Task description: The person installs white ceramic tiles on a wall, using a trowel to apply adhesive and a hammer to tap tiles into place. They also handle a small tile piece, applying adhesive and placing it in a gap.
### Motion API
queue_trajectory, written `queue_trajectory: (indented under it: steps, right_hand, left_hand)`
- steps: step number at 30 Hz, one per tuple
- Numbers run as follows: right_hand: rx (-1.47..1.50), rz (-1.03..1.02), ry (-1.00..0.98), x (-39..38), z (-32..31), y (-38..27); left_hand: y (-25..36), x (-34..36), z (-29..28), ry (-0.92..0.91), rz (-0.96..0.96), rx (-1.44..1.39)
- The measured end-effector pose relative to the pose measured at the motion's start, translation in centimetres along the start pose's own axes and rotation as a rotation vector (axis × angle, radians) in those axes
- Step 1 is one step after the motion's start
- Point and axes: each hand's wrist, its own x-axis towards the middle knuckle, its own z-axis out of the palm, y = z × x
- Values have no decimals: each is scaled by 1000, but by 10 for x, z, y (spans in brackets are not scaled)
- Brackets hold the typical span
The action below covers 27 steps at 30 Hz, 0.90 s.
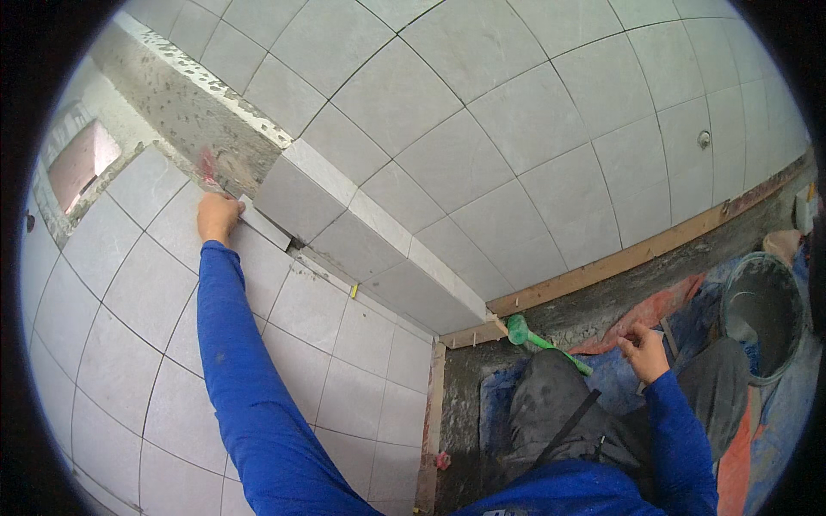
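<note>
My left hand (218,217) reaches up the tiled wall, its fingers closed on the upper end of a narrow pale tile strip (265,225). The strip lies slanted in the corner beside the projecting, partly tiled column (301,202). A dark gap shows at the strip's lower end. Just above the hand, a red mark or string (208,163) shows against the bare cement. Low on the right, my right hand (645,353) is held over my legs with its thumb and fingers pinched together. Whatever may be between those fingertips is too small to make out.
A green tool with a round head (518,329) lies by my knee. To the right stands a bucket (761,314) with grey contents. Wooden battens (602,258) run along the wall's foot. A yellow wedge (354,291) sticks out of a tile joint; blue and orange sheeting covers the floor.
</note>
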Motion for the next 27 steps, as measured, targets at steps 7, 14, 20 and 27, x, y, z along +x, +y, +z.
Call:
queue_trajectory:
  steps: [7,14,20,27]
  right_hand:
    - [-98,-83,42,2,1,4]
    - [-70,-90,45,1,1,5]
    - [-50,-62,44,2,1,4]
    - [-98,-51,48,1,0,2]
  left_hand:
    - [-4,13,11,-101,10,-8]
    - [-9,21,24,15,69,14]
    - [-6,20,22,-16,48,16]
    - [9,10,8,-140,-11,81]
